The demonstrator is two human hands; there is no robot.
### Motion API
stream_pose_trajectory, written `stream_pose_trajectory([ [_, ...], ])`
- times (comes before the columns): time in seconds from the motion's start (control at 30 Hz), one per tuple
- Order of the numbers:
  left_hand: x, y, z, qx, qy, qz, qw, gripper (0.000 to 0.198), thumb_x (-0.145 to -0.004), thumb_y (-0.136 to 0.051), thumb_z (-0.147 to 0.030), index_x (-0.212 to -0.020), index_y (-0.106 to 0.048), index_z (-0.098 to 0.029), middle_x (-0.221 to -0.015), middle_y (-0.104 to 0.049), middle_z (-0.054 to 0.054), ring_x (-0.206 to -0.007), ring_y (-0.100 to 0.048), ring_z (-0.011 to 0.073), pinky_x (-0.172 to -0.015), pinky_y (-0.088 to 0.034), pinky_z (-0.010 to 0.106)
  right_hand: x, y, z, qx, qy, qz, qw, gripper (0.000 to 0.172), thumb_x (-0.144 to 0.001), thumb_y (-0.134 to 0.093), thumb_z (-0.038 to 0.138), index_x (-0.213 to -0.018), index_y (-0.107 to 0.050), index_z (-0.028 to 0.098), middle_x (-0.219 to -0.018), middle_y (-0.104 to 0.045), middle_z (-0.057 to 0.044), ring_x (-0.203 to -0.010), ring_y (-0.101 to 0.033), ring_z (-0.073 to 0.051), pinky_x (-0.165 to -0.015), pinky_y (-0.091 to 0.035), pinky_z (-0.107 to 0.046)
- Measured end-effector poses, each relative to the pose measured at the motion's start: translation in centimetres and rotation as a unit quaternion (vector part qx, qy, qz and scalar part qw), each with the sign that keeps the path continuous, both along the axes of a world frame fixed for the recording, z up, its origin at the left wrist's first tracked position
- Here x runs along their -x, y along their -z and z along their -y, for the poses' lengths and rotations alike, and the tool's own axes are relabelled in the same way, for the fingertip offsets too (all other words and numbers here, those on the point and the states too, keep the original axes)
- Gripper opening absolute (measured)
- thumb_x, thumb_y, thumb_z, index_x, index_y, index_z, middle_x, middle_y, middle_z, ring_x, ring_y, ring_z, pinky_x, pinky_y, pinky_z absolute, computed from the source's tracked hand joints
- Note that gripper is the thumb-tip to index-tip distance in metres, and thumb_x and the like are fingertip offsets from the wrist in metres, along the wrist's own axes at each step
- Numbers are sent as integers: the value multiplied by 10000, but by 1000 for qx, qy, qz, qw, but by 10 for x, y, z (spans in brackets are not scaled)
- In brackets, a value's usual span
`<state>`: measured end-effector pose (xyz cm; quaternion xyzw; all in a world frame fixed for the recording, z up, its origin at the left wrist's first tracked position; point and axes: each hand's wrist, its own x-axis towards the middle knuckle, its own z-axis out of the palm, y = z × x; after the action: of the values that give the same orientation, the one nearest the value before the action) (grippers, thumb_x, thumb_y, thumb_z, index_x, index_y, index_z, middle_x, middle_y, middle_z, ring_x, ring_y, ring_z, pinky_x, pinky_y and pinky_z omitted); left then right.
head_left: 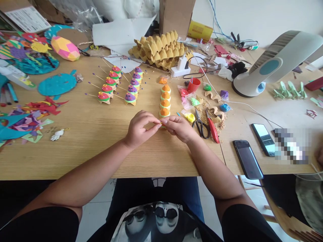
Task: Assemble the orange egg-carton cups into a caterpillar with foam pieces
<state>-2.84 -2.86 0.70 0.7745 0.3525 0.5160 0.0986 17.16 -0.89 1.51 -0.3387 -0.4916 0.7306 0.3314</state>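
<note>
My left hand [140, 127] and my right hand [179, 127] meet over the wooden table [101, 141], fingertips pinched together around a small yellow piece of clay [160, 123]. Just behind my fingers runs a row of egg-carton cups topped with orange clay [165, 101]. To the left stand two more rows of clay-topped cups, one red [108, 85] and one purple [133, 86], with thin sticks beside them. Small lumps of coloured clay in bags [189, 101] lie to the right of the orange row.
Black scissors [200, 124] and a red-handled cutter [212, 127] lie right of my hands. Two phones [248, 159] rest near the front edge. A white fan [272, 64], egg cartons [158, 48], a red cup [193, 84] and paper scraps [22, 117] crowd the table.
</note>
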Motion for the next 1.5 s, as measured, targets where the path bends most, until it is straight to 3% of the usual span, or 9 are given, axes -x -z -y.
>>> stream_pose_trajectory([
  [0.43,0,0,0,18,-26,-9,999,59,-911,-705,-269,-873,-712,-225,-826,-732,19,-786,-654,169,-775,-527,338,0,2,-1,-5,4,-8,1000,377,-743,-853,484,-863,-686,169,-557,-421,99,-480,-279,-48,-442,-134,-233],
  [0.7,1,1,0,-17,-3,-2,1000,49,-897,-723,-185,-930,-727,-221,-853,-737,17,-800,-655,163,-779,-519,328,0,2,-2,-10,6,-11,1000,381,-752,-846,490,-872,-682,167,-570,-444,94,-482,-285,-47,-441,-137,-233],
  [1.13,1,1,1,9,-36,-22,999,89,-907,-715,-242,-989,-750,-238,-847,-751,19,-805,-673,175,-792,-548,349,0,2,-2,-22,9,-10,1000,355,-764,-836,482,-862,-680,178,-580,-450,91,-487,-292,-48,-443,-146,-232],
  [1.27,0,0,0,-3,-37,-10,999,14,-906,-716,-237,-901,-726,-229,-846,-754,19,-800,-677,171,-783,-545,343,1,2,-1,-32,18,-3,999,350,-760,-832,483,-860,-686,181,-587,-467,85,-490,-307,-51,-441,-161,-231],
  [1.5,-1,-2,0,3,-49,-18,999,76,-918,-704,-270,-860,-726,-226,-821,-753,22,-773,-674,167,-764,-542,344,4,-3,2,-72,36,23,996,361,-772,-813,502,-855,-692,172,-603,-484,73,-528,-335,-56,-466,-204,-230],
])
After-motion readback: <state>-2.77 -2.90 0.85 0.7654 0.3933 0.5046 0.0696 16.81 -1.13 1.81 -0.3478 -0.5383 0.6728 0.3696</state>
